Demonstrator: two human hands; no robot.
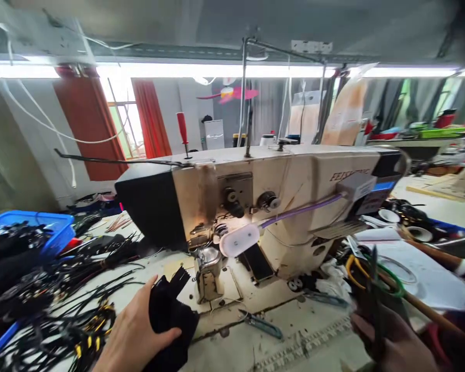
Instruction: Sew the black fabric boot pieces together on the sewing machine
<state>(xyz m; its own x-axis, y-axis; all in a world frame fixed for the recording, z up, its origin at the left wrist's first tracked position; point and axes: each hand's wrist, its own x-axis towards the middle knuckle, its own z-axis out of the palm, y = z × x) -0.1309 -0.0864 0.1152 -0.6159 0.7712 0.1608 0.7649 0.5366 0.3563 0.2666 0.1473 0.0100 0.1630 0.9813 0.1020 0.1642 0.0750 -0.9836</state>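
Note:
My left hand (135, 330) grips a folded piece of black fabric (174, 320) at the lower middle, thumb across its front. The fabric is left of and in front of the needle area of a white sewing machine (294, 175). At the lower right my right hand (395, 336), dark and partly blurred, is closed round a dark, narrow, pointed tool (374, 305) that stands upright; its exact kind is unclear. Behind that tool are yellow and green rings (391, 281). Thread snips (261, 324) lie on the machine table between my hands.
Bundles of black cords (96, 315) cover the table at left, beside a blue basket (62, 227). A second pair of snips (325, 298) lies near the right hand, behind a printed ruler strip (306, 343). White sheets (434, 274) and a wooden stick (430, 310) are at right.

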